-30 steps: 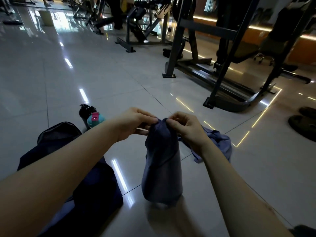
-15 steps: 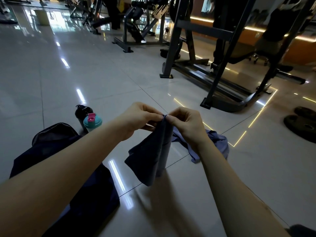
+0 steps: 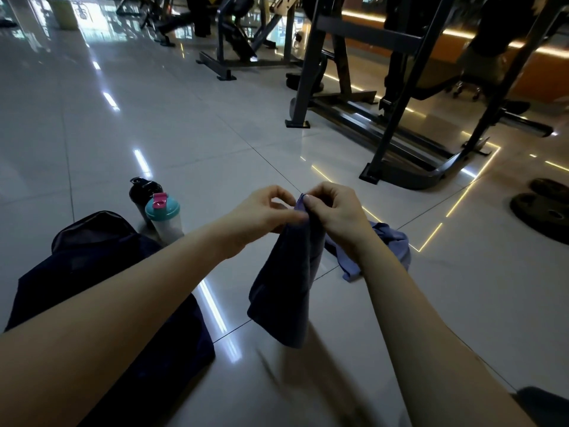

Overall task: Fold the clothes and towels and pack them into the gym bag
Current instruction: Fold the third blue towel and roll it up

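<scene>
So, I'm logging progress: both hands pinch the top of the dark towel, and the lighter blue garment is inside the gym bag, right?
No: the head view shows the lighter blue garment on the floor, not inside the gym bag. The left hand and right hand do pinch the dark towel at its top.

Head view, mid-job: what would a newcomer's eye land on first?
The left hand and right hand, at centre, both pinching the top edge of a dark blue cloth that hangs below them. Then the dark gym bag lying lower left, a teal-lidded bottle beyond it, and a lighter blue garment crumpled behind the right wrist.
</scene>
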{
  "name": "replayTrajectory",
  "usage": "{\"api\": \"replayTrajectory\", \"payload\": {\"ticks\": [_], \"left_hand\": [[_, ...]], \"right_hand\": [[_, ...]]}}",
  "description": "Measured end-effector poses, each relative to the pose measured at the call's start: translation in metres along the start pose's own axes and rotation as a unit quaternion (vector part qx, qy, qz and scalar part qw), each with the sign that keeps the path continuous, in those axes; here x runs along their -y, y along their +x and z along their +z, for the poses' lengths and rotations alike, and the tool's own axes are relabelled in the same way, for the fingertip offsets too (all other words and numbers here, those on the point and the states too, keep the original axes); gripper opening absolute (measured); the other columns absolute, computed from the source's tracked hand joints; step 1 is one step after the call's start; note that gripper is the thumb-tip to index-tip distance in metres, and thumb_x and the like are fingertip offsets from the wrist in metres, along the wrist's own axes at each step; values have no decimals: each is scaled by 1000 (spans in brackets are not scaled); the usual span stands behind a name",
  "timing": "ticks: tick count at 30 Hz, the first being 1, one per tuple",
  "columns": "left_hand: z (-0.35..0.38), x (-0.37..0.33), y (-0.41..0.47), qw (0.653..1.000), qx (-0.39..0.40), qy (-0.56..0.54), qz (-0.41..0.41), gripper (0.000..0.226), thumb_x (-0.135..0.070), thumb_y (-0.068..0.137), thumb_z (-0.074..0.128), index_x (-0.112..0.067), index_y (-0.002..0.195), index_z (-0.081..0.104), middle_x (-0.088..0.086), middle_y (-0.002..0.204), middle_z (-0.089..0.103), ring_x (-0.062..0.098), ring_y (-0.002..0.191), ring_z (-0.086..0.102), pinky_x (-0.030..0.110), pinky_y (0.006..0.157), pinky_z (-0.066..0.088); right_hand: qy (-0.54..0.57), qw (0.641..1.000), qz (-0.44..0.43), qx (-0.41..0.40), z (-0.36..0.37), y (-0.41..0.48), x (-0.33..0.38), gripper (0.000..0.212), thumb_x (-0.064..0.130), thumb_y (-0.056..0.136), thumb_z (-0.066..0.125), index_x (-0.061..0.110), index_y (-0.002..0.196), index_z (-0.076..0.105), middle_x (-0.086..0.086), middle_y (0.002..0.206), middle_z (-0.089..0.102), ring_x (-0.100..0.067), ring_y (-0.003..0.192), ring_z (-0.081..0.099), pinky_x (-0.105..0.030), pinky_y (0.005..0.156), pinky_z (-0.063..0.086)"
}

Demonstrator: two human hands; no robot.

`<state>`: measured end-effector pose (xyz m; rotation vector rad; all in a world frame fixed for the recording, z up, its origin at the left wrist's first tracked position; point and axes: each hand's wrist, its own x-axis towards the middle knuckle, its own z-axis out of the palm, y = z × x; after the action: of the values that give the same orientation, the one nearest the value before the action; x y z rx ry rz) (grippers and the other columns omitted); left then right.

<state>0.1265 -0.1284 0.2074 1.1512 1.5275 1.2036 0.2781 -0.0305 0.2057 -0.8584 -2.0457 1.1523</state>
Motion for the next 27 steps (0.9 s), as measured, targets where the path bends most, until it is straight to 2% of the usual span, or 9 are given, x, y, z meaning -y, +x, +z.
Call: {"api": "replayTrajectory", "payload": {"ticks": [3, 5, 8, 12, 17, 19, 21, 24, 27], "left_hand": [[8, 29, -2, 997, 10, 72, 8, 53, -15, 75, 89, -14, 112, 51, 14, 89, 74, 28, 82, 71, 44, 79, 58], [12, 53, -6, 996, -7, 84, 16, 56, -18, 70, 89, -20, 107, 48, 12, 88, 73, 32, 78, 69, 47, 73, 59], [18, 80, -11, 996, -32, 81, 23, 46, -15, 75, 86, -23, 103, 49, 7, 88, 72, 25, 76, 68, 39, 66, 58], [25, 101, -12, 986, -95, 134, 22, 28, -14, 77, 81, -21, 91, 58, -2, 85, 71, 19, 81, 69, 34, 70, 58], [35, 122, -16, 983, -120, 139, 0, 15, -32, 85, 78, -22, 81, 69, -4, 78, 73, 15, 77, 69, 38, 74, 57], [37, 128, -15, 984, -121, 132, -7, 15, -27, 92, 69, -19, 79, 70, -1, 77, 72, 21, 76, 68, 46, 76, 57], [38, 131, -13, 986, -135, 94, -10, 19, -13, 96, 58, -19, 85, 72, 0, 80, 73, 18, 78, 71, 42, 75, 60], [34, 132, -8, 979, -185, 85, -12, 22, -9, 100, 52, -29, 101, 61, -2, 88, 72, 16, 78, 72, 35, 67, 58], [31, 131, -5, 966, -230, 114, -6, 19, -9, 97, 54, -28, 100, 49, 0, 93, 66, 22, 76, 69, 34, 55, 56]], "right_hand": [[39, 996, 39, -67, -6, 2, -5, 17, 15, 99, 58, 1, 97, 66, -4, 82, 63, -9, 73, 56, -21, 66, 50], [64, 989, 53, -122, -15, 5, -9, 16, 14, 99, 58, 3, 90, 66, -2, 75, 58, -6, 65, 52, -19, 59, 46], [86, 981, 58, -166, -27, 7, -12, 16, 13, 97, 59, 11, 83, 66, -1, 73, 60, -4, 63, 53, -20, 61, 46], [78, 982, 27, -170, -33, 6, -3, 14, 13, 99, 58, 11, 87, 65, 2, 73, 58, 0, 62, 52, -17, 61, 46], [82, 980, 23, -180, -33, 5, 2, 12, 13, 100, 57, 12, 89, 63, 3, 73, 58, 0, 62, 52, -20, 62, 46], [88, 979, 26, -182, -34, 5, 3, 13, 12, 100, 57, 12, 88, 62, 3, 72, 58, 1, 60, 52, -18, 60, 45], [97, 977, 29, -190, -38, 5, 5, 12, 11, 100, 57, 10, 90, 63, 4, 71, 57, 4, 58, 51, -15, 59, 45], [108, 973, 31, -202, -42, 7, 8, 11, 10, 99, 58, 9, 89, 63, 5, 71, 57, 7, 56, 51, -12, 58, 43], [114, 972, 46, -200, -41, 7, 6, 13, 11, 98, 59, 12, 86, 64, 4, 74, 58, 5, 61, 52, -13, 61, 44]]}}
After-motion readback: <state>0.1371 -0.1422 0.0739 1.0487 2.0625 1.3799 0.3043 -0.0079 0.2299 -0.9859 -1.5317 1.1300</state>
